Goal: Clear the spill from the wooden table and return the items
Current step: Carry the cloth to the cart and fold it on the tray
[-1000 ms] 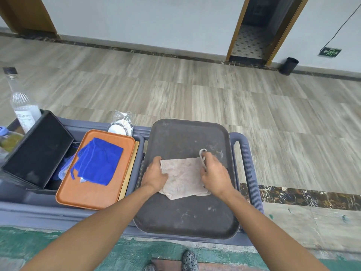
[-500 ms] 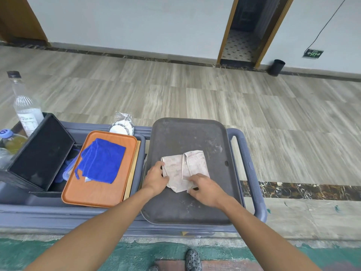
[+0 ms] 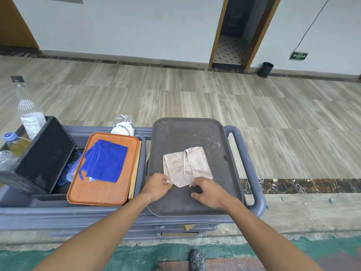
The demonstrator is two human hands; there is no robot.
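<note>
Head view, looking down: the left hand (image 3: 156,185) pinches the near-left corner of the beige cloth (image 3: 185,166), fingers curled on the fabric edge. The right hand (image 3: 208,192) sits just beside it, fingertips at the cloth's near edge; whether it actually grips the cloth or only touches it, I cannot tell. Between and just beyond both hands the cloth lies folded on the grey tray (image 3: 224,184), one flap doubled over on the right-hand side. The tray rests on the grey cart (image 3: 252,173), whose handle runs past the right hand. Left of the left hand lies an orange tray (image 3: 97,194) with a blue cloth (image 3: 104,161) on it. Farther left a black bin (image 3: 45,159) is tilted, and beyond it stands a clear bottle (image 3: 27,110). Beyond the orange tray sits a plastic-wrapped white item (image 3: 123,127). Near the person, below the arms, a shoe (image 3: 197,260) shows on the green floor.
</note>
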